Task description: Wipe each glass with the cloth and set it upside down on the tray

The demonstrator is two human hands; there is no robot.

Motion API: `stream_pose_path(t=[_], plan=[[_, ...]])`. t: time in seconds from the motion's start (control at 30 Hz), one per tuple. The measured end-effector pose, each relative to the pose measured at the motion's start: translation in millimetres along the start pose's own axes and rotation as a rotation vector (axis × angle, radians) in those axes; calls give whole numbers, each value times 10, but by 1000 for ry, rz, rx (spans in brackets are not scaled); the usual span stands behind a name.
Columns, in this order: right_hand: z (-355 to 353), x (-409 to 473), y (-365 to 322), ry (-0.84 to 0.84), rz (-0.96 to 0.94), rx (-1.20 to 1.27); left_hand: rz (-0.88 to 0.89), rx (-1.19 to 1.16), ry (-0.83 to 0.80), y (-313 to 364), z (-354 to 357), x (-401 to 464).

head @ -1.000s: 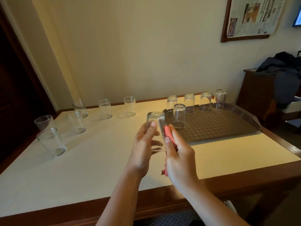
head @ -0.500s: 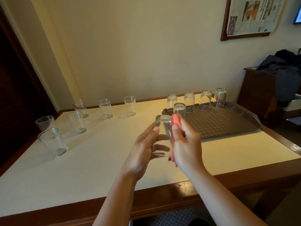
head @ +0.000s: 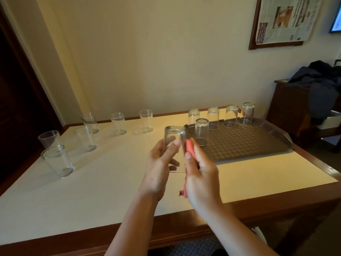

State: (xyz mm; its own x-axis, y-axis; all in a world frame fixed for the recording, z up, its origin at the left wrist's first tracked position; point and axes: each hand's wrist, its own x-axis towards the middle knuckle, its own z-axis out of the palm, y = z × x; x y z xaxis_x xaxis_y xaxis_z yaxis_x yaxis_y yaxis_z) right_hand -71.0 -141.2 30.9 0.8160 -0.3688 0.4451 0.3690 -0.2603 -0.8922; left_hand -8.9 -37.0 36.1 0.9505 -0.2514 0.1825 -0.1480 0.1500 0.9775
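Cream-topped worktop (head: 110,191) had six upright glasses (head: 57,159) over at 9 to 11 o'clock and a brown tray (head: 258,143) at 2 o'clock with five glasses (head: 202,132) already flipped. Left hand (head: 160,167) gripped a glass (head: 174,139) upside down above the middle, just left of the tray. Right hand (head: 201,174) pinched the red cloth (head: 189,148) against its side.

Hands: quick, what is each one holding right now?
Left hand: grips the inverted glass.
Right hand: grips the red cloth, pressed against the glass.
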Motion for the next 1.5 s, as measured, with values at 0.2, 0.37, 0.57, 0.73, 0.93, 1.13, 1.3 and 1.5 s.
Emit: stream_pose_path(t=[0.2, 0.37, 0.57, 0.73, 0.93, 1.13, 1.3, 1.5], plan=[[-104, 176, 16, 20, 41, -11, -86, 0, -193, -17, -74, -55], [11, -57, -10, -8, -85, -38, 36, 46, 24, -3, -5, -41], [-100, 244, 14, 51, 49, 12, -95, -32, -165, 46, -30, -81], [12, 21, 3, 16, -16, 20, 4, -40, 41, 90, 0, -10], [-74, 273, -2, 57, 66, 43, -124, -46, -136, 96, -12, -52], [67, -21, 13, 50, 25, 73, 41, 17, 17, 98, -19, -1], [-48, 240, 30, 84, 67, 72, -51, 14, -161, 3, -27, -33], [73, 19, 81, 69, 1, 54, 64, 51, 49, 50, 43, 32]])
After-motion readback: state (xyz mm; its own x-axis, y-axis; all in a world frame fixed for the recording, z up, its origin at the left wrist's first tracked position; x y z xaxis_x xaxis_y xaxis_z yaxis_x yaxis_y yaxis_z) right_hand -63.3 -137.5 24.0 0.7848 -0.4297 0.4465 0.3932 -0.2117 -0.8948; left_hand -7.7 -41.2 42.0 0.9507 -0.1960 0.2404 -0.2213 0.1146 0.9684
